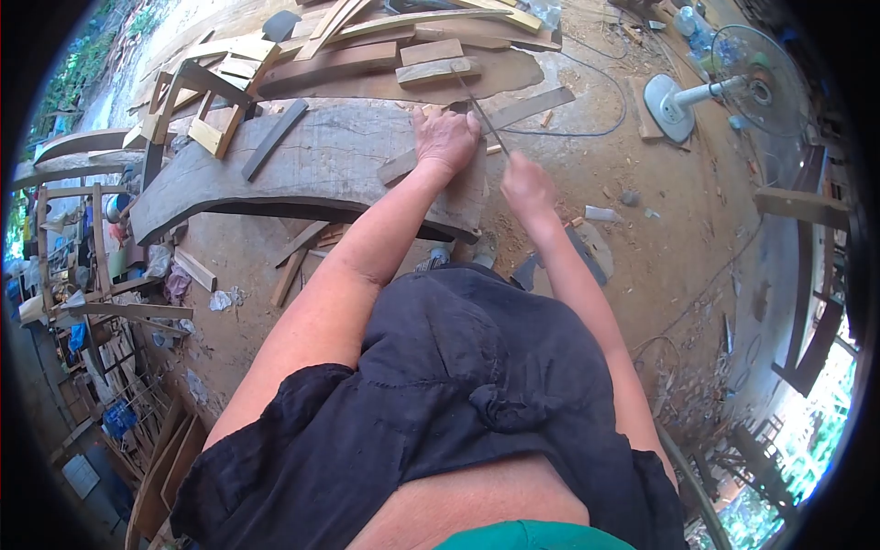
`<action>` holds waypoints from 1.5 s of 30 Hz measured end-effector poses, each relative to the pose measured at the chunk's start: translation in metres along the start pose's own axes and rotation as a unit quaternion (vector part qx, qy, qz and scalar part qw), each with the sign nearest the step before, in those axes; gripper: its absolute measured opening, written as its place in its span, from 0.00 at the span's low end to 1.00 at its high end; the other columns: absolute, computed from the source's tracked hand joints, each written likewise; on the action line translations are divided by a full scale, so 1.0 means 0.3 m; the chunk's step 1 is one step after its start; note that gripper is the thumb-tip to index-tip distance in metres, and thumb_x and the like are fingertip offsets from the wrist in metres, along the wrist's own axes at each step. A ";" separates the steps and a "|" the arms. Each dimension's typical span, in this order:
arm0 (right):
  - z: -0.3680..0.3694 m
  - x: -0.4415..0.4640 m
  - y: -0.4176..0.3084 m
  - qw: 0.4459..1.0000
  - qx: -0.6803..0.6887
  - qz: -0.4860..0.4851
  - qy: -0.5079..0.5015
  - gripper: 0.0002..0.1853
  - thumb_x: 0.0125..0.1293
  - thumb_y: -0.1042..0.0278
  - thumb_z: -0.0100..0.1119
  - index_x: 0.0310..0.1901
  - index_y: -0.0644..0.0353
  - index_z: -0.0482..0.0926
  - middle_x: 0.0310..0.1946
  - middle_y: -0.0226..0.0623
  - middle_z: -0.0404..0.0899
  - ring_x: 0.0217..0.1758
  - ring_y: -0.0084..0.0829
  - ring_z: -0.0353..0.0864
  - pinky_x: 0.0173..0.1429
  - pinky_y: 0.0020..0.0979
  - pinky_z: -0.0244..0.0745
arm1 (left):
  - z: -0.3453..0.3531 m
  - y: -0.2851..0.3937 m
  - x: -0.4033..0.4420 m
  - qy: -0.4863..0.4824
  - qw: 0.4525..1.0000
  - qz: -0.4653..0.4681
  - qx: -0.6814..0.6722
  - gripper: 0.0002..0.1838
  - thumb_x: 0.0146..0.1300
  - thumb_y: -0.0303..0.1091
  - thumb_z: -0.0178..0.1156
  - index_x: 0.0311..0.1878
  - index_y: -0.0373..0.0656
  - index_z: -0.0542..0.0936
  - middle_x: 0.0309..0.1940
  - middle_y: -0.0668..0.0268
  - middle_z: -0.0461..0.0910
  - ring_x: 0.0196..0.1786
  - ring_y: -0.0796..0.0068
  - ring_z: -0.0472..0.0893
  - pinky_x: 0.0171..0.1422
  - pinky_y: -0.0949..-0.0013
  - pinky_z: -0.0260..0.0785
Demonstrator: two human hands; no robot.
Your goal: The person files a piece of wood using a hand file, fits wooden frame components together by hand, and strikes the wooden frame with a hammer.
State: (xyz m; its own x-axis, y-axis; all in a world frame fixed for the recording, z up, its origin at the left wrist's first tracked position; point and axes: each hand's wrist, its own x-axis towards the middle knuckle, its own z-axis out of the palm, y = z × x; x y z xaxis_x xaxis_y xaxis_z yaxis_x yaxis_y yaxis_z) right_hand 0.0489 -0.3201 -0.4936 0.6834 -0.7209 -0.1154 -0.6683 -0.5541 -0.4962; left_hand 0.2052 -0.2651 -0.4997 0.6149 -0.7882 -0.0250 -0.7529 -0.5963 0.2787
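My left hand presses down near the right end of a thick grey wooden bench, its fingers curled over a wooden strip. The strip lies slantwise under that hand and sticks out on both sides. My right hand, slightly blurred, is closed around the near end of a long, thin, dark tool. This tool slants up and away past the right side of my left hand, close to the strip. It shows nearly edge-on, so I cannot tell whether it is a saw or a file.
A dark wooden bar lies on the bench, beside a small wooden frame. Planks and short blocks are piled beyond. A standing fan is at right, a cable on the floor.
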 end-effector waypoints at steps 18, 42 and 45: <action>-0.014 -0.013 -0.012 1.000 0.013 -0.008 0.015 0.09 0.66 0.66 0.45 0.34 0.60 0.74 0.29 0.57 0.80 0.36 0.58 0.81 0.42 0.55 0.74 | -0.005 -0.005 0.003 -0.015 0.999 0.018 0.039 0.25 0.70 0.47 0.38 0.41 0.44 0.84 0.49 0.64 0.81 0.55 0.61 0.77 0.71 0.46 0.51; -0.067 -0.123 0.032 0.999 -0.005 0.006 -0.037 0.08 0.65 0.68 0.46 0.33 0.60 0.74 0.28 0.57 0.80 0.35 0.57 0.82 0.42 0.54 0.74 | 0.001 -0.001 -0.003 -0.006 0.999 -0.005 0.042 0.26 0.70 0.47 0.38 0.40 0.42 0.84 0.48 0.63 0.82 0.55 0.59 0.77 0.72 0.45 0.51; 0.008 0.016 0.002 1.000 0.005 -0.018 -0.002 0.07 0.65 0.69 0.47 0.33 0.60 0.74 0.27 0.56 0.80 0.34 0.58 0.81 0.41 0.54 0.74 | 0.016 -0.011 -0.002 0.022 1.000 0.002 0.002 0.27 0.69 0.48 0.39 0.37 0.40 0.86 0.41 0.58 0.84 0.56 0.57 0.76 0.74 0.44 0.47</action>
State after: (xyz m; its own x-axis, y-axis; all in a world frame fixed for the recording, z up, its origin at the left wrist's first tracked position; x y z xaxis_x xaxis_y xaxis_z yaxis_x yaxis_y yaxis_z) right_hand 0.0526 -0.3229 -0.4966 0.7081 -0.6987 -0.1016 -0.6405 -0.5751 -0.5089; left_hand 0.2062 -0.2635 -0.5052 0.6213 -0.7833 0.0185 -0.7565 -0.5935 0.2748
